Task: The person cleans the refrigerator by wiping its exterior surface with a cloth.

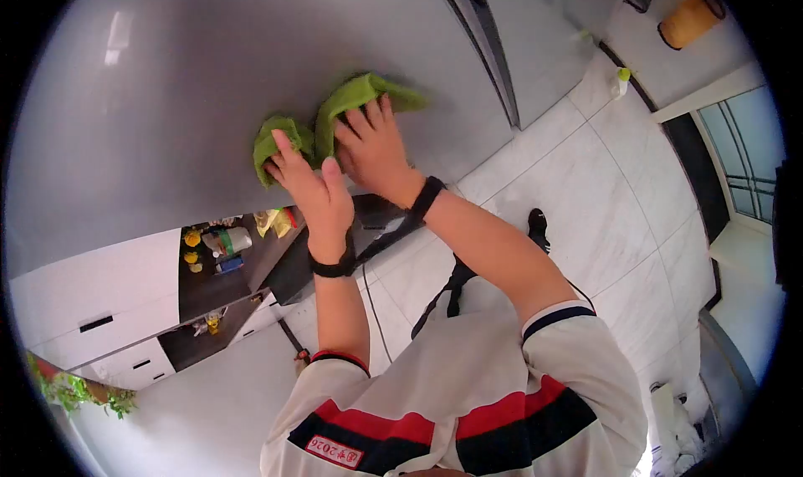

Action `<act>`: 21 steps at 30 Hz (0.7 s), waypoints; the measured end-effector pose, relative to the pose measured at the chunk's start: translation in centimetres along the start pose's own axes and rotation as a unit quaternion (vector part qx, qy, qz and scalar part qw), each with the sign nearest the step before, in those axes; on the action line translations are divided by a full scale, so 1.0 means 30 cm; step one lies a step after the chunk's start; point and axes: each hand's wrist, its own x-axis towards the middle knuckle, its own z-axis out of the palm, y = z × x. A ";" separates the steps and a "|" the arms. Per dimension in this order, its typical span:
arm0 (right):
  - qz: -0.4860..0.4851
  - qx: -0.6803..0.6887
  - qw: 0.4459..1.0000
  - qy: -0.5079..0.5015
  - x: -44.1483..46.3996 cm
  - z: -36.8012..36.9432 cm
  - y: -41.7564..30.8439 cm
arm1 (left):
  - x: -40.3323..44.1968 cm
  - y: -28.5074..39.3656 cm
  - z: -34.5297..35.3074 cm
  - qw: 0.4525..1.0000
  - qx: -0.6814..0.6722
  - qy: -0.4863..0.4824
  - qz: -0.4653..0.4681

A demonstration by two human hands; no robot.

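A green cloth (368,88) lies against a large, smooth grey door panel (192,67) that looks like a refrigerator's. My right hand (374,147) holds the cloth's wider part to the panel, its fingers bent over the fabric. Just beside it, my left hand (314,194) has its fingers on a bunched green part, with the thumb raised toward the right hand. Whether the green fabric is one piece or two I cannot tell. Dark bands circle both wrists.
Below the panel on the left are white cabinets (100,301) and an open shelf with packets and jars (226,241). A dark seam (489,51) divides the grey doors. Pale floor tiles (577,193) extend right, with a spray bottle (620,82) by the wall. A cable (374,310) hangs below my arms.
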 end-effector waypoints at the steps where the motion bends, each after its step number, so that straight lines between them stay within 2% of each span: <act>1: -0.005 0.011 0.999 -0.031 -0.033 -0.005 0.003 | 0.000 0.011 0.009 1.000 -0.006 0.006 -0.011; 2: -0.010 0.022 0.998 -0.061 -0.056 -0.003 0.011 | 0.001 0.017 0.011 1.000 -0.012 0.013 -0.021; 5: -0.035 0.030 0.997 -0.060 -0.030 -0.050 0.032 | 0.003 0.021 -0.003 0.999 0.029 -0.003 -0.012; 8: -0.002 0.016 0.998 -0.060 0.022 -0.092 0.024 | 0.002 0.021 -0.028 0.998 0.052 -0.030 0.004; 11: 0.042 0.001 0.998 0.037 0.122 -0.111 0.013 | -0.010 0.035 -0.052 0.998 0.028 -0.049 -0.026; 14: 0.072 0.025 0.987 0.143 0.209 -0.095 -0.005 | -0.041 0.038 -0.058 0.993 -0.073 0.013 -0.091; 17: 0.070 0.028 0.981 0.180 0.219 -0.050 -0.056 | -0.097 -0.013 -0.078 0.985 -0.109 0.079 -0.104; 21: 0.027 0.028 0.994 0.098 0.117 0.032 -0.120 | -0.141 -0.084 -0.106 0.979 -0.133 0.108 -0.111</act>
